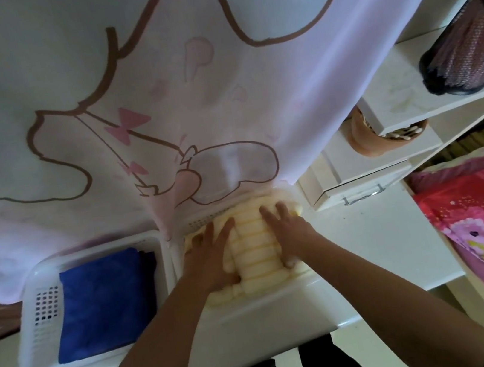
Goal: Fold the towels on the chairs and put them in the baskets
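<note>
Two white baskets sit side by side on the white tabletop (pixel 369 246). The left basket (pixel 38 308), at about 9 o'clock from the hands, already holds a folded dark blue towel (pixel 101 301) lying flat, so that part looks done. The right basket (pixel 268 308), at the centre of the view, holds a folded pale yellow towel (pixel 251 244), and both hands are on it. The left hand (pixel 211 257) lies flat with fingers spread across the towel's left side; the right hand (pixel 286 233) lies flat on its right side, fingers also spread and pointing toward 12 o'clock. Neither grip pinches cloth; both seem to be pressing the towel down into the basket.

My reading is that this towel is at the placing stage, nearly finished. No chairs show here, so I cannot tell whether more towels wait.

The yellow towel is thick and plush, with raised ribs running crosswise, bulging up between the palms and filling most of the basket. A pale printed curtain (pixel 157 86) hangs at 12 o'clock, its hem touching the baskets' far edges.
</note>
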The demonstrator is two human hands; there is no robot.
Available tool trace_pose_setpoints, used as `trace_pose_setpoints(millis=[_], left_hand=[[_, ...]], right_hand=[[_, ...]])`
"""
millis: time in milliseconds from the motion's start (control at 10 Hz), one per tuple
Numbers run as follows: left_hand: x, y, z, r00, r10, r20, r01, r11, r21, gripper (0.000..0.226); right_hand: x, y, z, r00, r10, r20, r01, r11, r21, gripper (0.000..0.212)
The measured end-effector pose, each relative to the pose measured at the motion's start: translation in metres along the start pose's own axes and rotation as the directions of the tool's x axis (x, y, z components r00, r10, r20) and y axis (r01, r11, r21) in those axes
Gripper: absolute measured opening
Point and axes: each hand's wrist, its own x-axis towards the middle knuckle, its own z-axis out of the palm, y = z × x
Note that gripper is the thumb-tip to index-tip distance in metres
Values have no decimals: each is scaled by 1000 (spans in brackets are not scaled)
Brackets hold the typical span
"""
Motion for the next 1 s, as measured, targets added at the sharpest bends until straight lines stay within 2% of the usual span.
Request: trace_pose_setpoints(millis=[100,200,300,400,500,700,800,900,1000], left_hand=[[5,-6,-14,993,38,111,-25,992,-121,132],[7,-4,-10,991,9,130,3,996,-95,139],[12,10,14,998,-63,-5,63,996,58,139],[21,7,26,997,-51,-52,55,995,81,138],[30,2,23,996,-31,-83,35,998,51,138],[24,-3,11,995,20,-100,-35,989,-145,136],[5,-10,12,985,60,-159,-81,989,-126,126],[-17,-14,19,963,17,-270,-37,997,-72,100],[-42,-15,18,957,9,-289,-38,995,-96,81]], right_hand=[[11,1,2,1000,-18,-8,17,996,-92,141],[17,-3,10,999,-8,-49,-3,976,-216,140],[25,-3,21,998,24,-51,-34,977,-213,138],[30,1,28,998,25,-60,-38,975,-221,140],[37,4,25,997,24,-80,-39,981,-192,142],[23,11,20,983,-12,-182,0,998,-69,145],[2,13,26,967,-40,-251,35,999,-27,137],[-17,15,21,960,-22,-280,30,999,23,121],[-36,12,-4,951,-10,-309,32,997,66,106]])
